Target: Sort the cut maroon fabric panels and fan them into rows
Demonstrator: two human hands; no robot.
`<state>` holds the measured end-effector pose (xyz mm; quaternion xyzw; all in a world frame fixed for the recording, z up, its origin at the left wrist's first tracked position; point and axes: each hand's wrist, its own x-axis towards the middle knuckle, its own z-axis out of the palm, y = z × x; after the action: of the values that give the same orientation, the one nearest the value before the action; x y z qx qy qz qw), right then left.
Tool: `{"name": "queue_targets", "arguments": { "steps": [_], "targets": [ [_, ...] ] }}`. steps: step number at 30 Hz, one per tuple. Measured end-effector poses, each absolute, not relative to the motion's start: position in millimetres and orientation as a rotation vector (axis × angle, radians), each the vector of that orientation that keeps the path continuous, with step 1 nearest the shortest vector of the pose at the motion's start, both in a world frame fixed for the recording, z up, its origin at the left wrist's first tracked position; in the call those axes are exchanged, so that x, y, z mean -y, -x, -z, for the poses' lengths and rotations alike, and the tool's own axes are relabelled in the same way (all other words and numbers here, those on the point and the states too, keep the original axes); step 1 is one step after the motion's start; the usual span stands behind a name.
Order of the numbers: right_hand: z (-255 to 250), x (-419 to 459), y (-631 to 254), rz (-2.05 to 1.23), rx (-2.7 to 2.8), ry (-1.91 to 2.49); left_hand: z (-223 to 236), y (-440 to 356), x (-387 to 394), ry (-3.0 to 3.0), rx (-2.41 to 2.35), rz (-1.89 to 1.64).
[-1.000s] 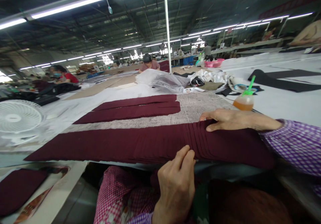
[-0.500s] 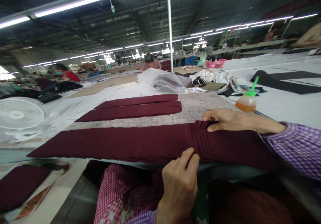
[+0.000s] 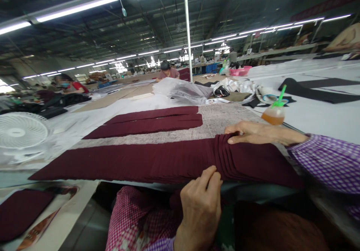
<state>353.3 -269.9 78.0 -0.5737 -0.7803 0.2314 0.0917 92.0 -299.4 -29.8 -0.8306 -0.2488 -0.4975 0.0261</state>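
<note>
A long row of overlapping maroon fabric pieces (image 3: 118, 161) runs along the table's near edge. My right hand (image 3: 253, 133) is closed on the far edge of the layers, thumb on top, and the cloth bunches into raised folds beneath it. At the near edge my left hand (image 3: 201, 204) has its fingers curled and pressed together against the same layers; the fingertips are partly hidden. Beyond the row lie two narrower maroon fabric strips (image 3: 152, 127), side by side on a grey mottled surface (image 3: 216, 117).
A bottle of amber liquid with a green spout (image 3: 274, 114) stands beyond my right hand. At left is a white fan (image 3: 19, 131); below it lies another maroon piece (image 3: 24, 213). Clear plastic (image 3: 182, 89) and black fabric (image 3: 317, 91) lie farther back. Co-workers sit beyond.
My right hand has drawn slightly left, and the folds under it stand higher and closer together. My left hand stays nearly in place at the near edge.
</note>
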Motion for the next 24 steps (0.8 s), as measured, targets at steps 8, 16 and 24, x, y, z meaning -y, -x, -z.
{"name": "queue_targets", "arguments": {
  "steps": [8, 16, 24],
  "targets": [
    [-75, 266, -355, -0.752, 2.347, 1.626, 30, -92, 299, 2.578, 0.769, 1.541],
    [-57, 244, -377, -0.837, 2.415, 1.489, 31, -92, 299, 2.582, 0.763, 1.531],
    [-59, 243, -376, -0.797, 2.417, 1.495, 22, -90, 301, 2.574, 0.772, 1.538]
  ]
}}
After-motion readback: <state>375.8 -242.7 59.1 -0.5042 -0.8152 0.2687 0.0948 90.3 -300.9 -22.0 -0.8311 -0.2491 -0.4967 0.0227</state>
